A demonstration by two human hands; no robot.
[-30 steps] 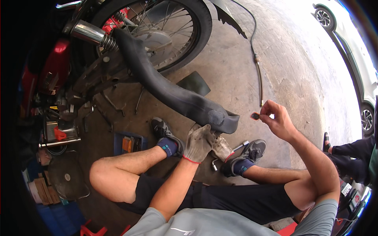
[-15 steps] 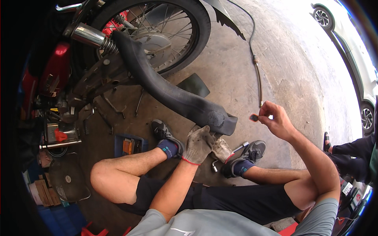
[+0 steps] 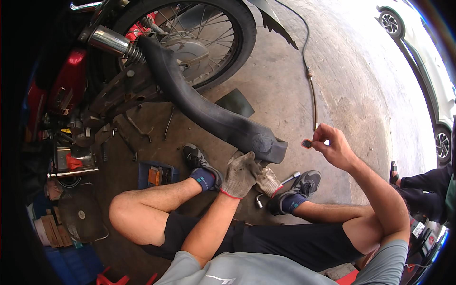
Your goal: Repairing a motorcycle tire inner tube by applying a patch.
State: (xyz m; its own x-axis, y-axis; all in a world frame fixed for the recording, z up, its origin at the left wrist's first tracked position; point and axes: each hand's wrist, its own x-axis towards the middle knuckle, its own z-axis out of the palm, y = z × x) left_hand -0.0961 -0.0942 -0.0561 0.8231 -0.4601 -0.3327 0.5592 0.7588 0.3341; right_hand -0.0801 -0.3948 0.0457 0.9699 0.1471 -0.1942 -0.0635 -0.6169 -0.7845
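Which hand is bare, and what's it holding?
The right hand is bare, pinching a small dark patch; the left hand wears a grey work glove.

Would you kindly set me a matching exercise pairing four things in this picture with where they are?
Things:
1. inner tube
2. small patch
3. wrench
4. cable

Places:
A. lying on the concrete between the two shoes
B. pinched in the right hand's fingers
C. running from the wheel down to the gloved left hand
D. trailing across the floor beyond the right hand

Pairs: 1-C, 2-B, 3-A, 4-D
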